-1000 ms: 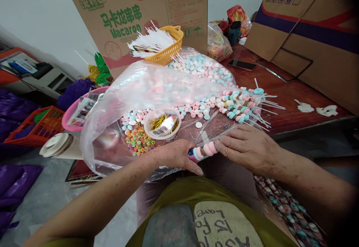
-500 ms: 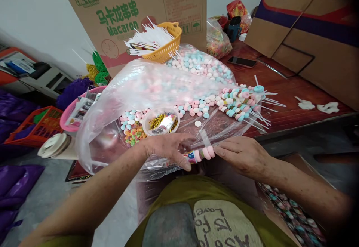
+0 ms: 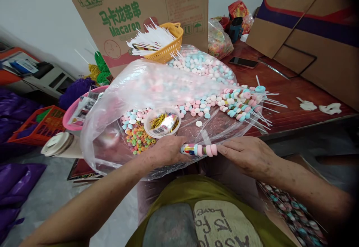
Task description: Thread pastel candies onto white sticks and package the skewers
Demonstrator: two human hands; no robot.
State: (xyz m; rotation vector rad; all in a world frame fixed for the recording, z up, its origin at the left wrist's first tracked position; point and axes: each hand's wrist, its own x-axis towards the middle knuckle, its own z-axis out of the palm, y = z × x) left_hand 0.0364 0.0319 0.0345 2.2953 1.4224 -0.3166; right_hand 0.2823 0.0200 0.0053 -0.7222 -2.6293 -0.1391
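A marshmallow skewer lies level between my hands at the table's near edge, with pink pieces at its right end and a colourful printed wrapper at its left. My left hand is closed at the wrapped end, its fingertips partly hidden. My right hand pinches the other end beside the pink pieces; the stick is hidden by the fingers. Just beyond, a clear round tub holds gold twist ties and small printed packets. Loose ring-shaped candies lie left of the tub.
Finished skewers are piled at the right on the plastic sheet. Behind them a big plastic bag holds pastel marshmallows. A yellow basket of white sticks stands before a carton. A phone lies at the back right.
My left hand, spread with fingers apart earlier, has closed at the skewer's wrapped end. The skewer has risen slightly and lies more level. My right hand still holds its right end.
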